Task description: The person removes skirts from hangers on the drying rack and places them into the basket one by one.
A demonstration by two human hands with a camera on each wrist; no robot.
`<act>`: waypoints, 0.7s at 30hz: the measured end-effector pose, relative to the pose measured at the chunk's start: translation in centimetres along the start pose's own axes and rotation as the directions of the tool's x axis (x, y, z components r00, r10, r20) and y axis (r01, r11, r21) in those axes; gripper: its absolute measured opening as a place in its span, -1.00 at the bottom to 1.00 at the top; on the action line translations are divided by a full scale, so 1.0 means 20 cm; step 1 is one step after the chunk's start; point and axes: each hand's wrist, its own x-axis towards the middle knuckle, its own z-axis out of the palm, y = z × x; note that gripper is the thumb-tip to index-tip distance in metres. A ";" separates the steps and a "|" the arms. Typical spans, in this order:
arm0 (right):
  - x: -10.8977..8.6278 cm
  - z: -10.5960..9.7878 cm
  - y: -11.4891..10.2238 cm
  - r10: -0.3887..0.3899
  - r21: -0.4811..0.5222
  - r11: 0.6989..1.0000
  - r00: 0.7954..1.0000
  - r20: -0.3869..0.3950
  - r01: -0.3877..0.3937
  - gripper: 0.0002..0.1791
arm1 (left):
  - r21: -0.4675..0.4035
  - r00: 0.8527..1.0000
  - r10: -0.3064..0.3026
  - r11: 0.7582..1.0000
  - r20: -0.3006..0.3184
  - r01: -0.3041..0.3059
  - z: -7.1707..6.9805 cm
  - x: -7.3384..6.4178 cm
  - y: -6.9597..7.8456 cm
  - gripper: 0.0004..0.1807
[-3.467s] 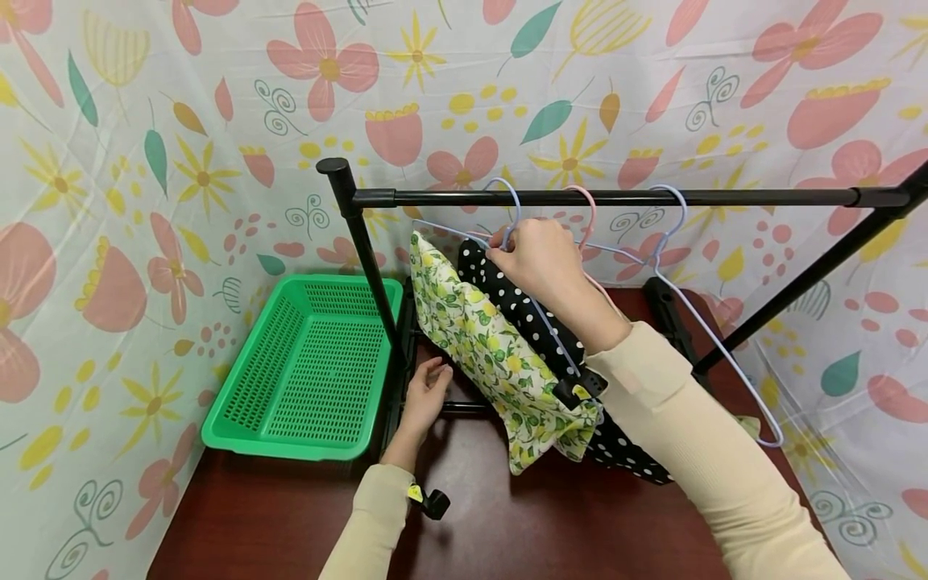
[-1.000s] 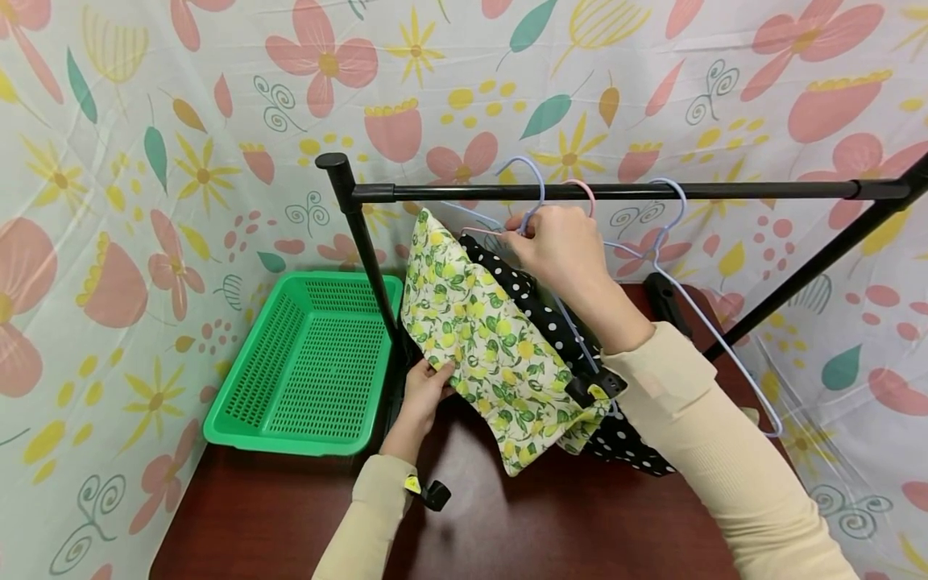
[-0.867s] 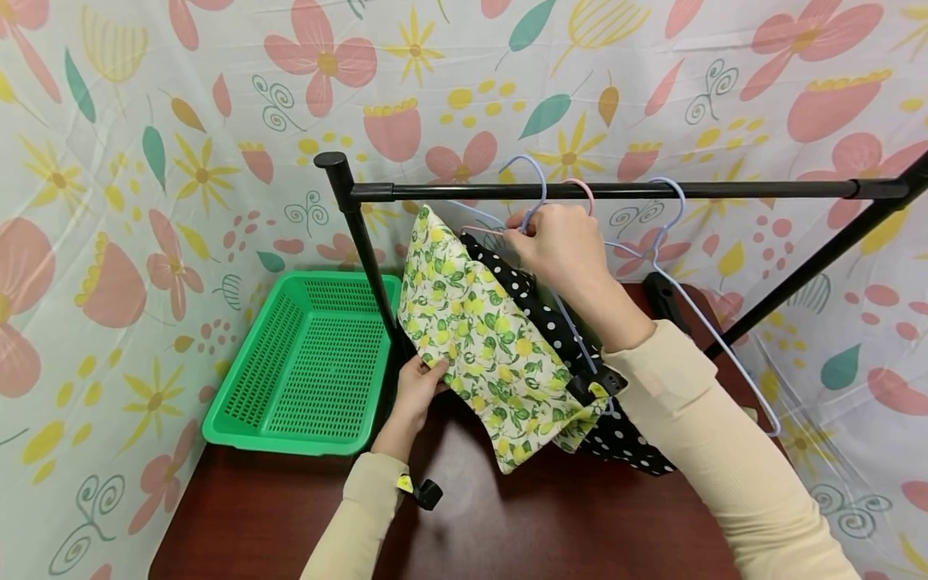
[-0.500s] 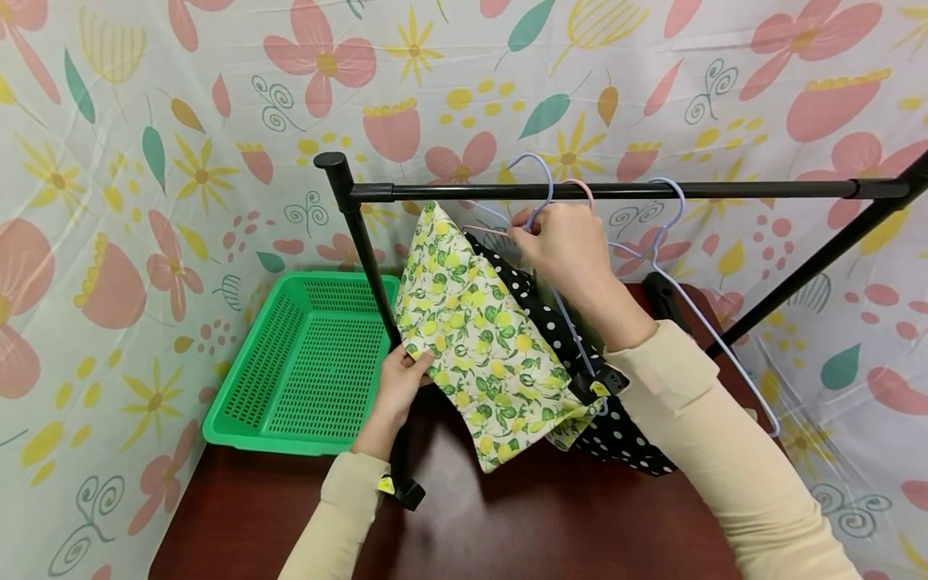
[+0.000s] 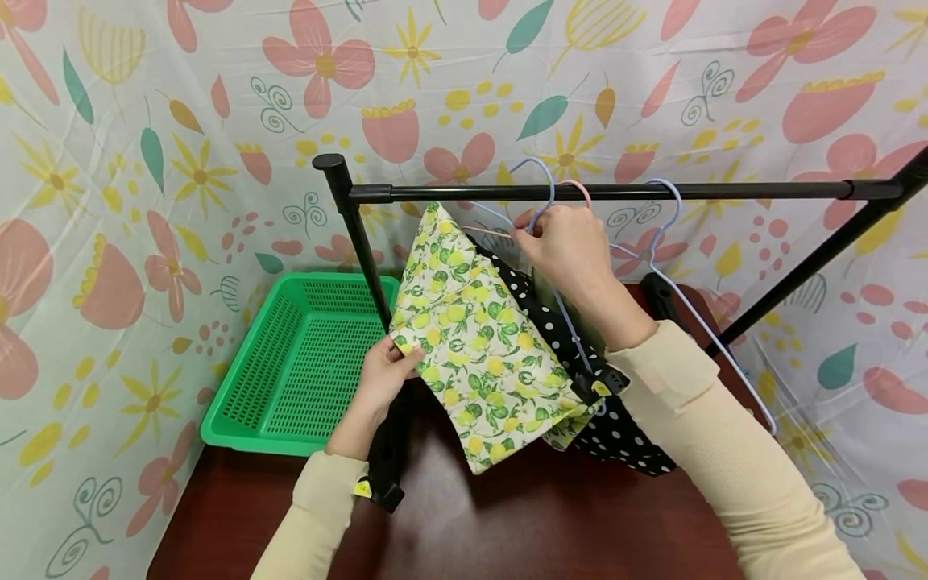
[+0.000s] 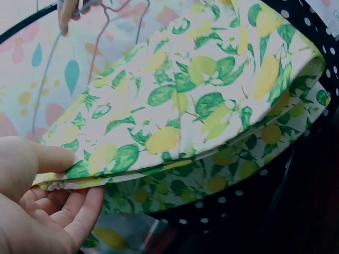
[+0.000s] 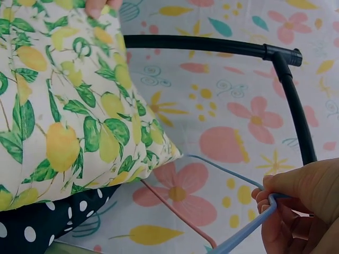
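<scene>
My left hand (image 5: 380, 374), earlier apart from the lemon-print cloth (image 5: 471, 338), now pinches its left edge, drawn wider toward the rack's post (image 5: 362, 250). My right hand (image 5: 569, 246) pinches the pale blue hanger (image 7: 239, 232), its hook slightly further right along the black rail (image 5: 449, 193). The lemon-print cloth lies before the dotted fabric (image 5: 627, 443).

From head height we look forward and down over the desk (image 5: 580, 524) toward its far edge. At the wrists we look from close by, past the left hand (image 5: 379, 377) and right hand (image 5: 569, 251); both share the lemon-print cloth (image 5: 478, 346) and flowered backdrop (image 5: 464, 89).
</scene>
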 end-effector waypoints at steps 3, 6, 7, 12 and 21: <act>0.00 0.00 0.00 -0.010 -0.007 1.000 1.000 -0.002 0.010 -0.47 | 0.019 1.000 0.001 1.000 0.023 -0.001 -0.02 -0.02 0.03 -0.61; 0.00 0.01 0.00 -0.013 -0.014 1.000 1.000 0.000 0.013 -0.47 | 0.039 1.000 0.006 0.999 0.027 -0.007 -0.03 -0.03 0.06 -0.59; 0.00 0.01 0.00 -0.013 -0.016 1.000 1.000 0.002 0.013 -0.47 | 0.046 1.000 0.007 0.999 0.026 -0.008 -0.04 -0.03 0.07 -0.59; -0.01 0.01 0.00 -0.003 -0.031 0.999 1.000 0.021 0.004 -0.46 | 0.065 1.000 0.018 0.998 0.015 -0.019 -0.07 -0.05 0.11 -0.60; -0.01 0.02 0.00 0.008 -0.033 0.999 1.000 0.028 -0.007 -0.46 | 0.046 0.997 0.075 0.996 0.002 -0.075 -0.12 -0.10 0.19 -0.60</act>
